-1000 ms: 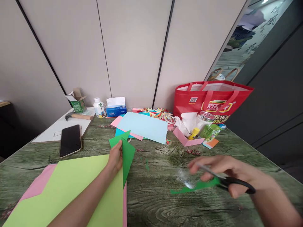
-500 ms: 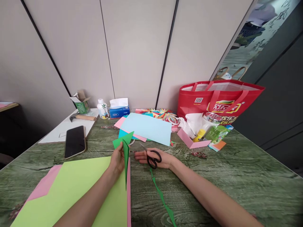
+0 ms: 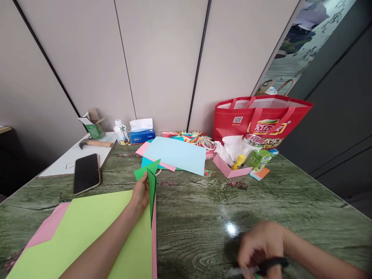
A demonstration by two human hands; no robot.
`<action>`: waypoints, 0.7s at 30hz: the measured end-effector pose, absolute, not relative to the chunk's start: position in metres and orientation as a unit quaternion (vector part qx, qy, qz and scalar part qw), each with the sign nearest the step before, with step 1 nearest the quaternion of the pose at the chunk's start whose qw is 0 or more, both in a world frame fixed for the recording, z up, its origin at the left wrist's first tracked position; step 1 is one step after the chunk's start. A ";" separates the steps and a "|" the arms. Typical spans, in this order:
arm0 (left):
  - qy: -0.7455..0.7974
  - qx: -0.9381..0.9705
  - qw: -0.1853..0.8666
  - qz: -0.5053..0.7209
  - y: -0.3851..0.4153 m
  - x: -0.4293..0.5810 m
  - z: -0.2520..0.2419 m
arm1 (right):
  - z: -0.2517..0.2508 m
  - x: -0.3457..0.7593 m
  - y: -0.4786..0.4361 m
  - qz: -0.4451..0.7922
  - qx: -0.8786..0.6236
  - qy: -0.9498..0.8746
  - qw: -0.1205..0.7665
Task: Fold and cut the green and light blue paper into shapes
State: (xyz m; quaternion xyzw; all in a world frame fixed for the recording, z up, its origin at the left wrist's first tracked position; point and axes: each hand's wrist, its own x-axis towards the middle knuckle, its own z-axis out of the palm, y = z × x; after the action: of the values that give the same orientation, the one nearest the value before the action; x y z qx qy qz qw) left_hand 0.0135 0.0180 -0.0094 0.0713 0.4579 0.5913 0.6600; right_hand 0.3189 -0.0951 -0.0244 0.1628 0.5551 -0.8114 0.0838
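Observation:
Folded green paper (image 3: 152, 190) stands pinched in my left hand (image 3: 141, 192), above the right edge of a large yellow-green sheet (image 3: 101, 228). At the lower right, my right hand (image 3: 263, 246) is blurred by motion, its fingers curled round black-handled scissors (image 3: 272, 264). The scissor blades point left and are smeared. A small bit of green shows beside them at the bottom edge of the view; the rest of it is out of sight.
Pink paper (image 3: 48, 228) lies under the yellow-green sheet. A phone (image 3: 86, 174), hammer (image 3: 97, 143), bottle (image 3: 121, 132) and tissue box (image 3: 142, 136) are at the left. Behind are a light blue sheet (image 3: 177, 153), a pink tray (image 3: 231, 170) with a glue stick, and a red bag (image 3: 258, 120).
My right hand has moved down and to the right with the scissors, and the green strip has gone from the middle of the table. My left hand keeps its hold on the green paper.

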 end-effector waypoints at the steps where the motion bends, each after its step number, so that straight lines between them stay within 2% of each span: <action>1: 0.459 0.074 0.661 0.590 0.018 0.014 -0.009 | -0.017 0.314 -0.089 -0.803 0.207 0.559 0.000; 4: 0.462 0.084 0.663 0.583 0.016 0.013 -0.008 | -0.008 0.295 -0.064 -0.723 0.331 0.510 -0.328; 6: 0.463 0.093 0.663 0.581 0.015 0.013 -0.008 | -0.011 0.284 -0.047 -0.678 0.359 0.486 -0.418; 8: 0.464 0.100 0.662 0.580 0.015 0.013 -0.009 | -0.014 0.276 -0.036 -0.669 0.362 0.491 -0.425; 10: 0.465 0.104 0.661 0.580 0.015 0.013 -0.010 | -0.013 0.270 -0.034 -0.684 0.343 0.519 -0.381; 12: 0.465 0.105 0.662 0.579 0.016 0.013 -0.011 | -0.011 0.264 -0.039 -0.716 0.297 0.563 -0.287; 18: 0.468 0.108 0.666 0.571 0.018 0.014 -0.012 | -0.026 0.266 -0.071 -0.791 0.071 0.590 0.148; 19: 0.469 0.109 0.665 0.571 0.018 0.014 -0.012 | -0.028 0.273 -0.075 -0.790 0.065 0.580 0.187; 21: 0.470 0.110 0.665 0.570 0.018 0.014 -0.012 | -0.025 0.290 -0.081 -0.793 0.081 0.567 0.208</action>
State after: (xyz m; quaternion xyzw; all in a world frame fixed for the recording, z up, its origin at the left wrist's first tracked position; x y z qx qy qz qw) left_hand 0.0141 0.0177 -0.0120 0.1102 0.4696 0.5701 0.6651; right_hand 0.2901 -0.0810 -0.0248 0.0811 0.5674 -0.7927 0.2078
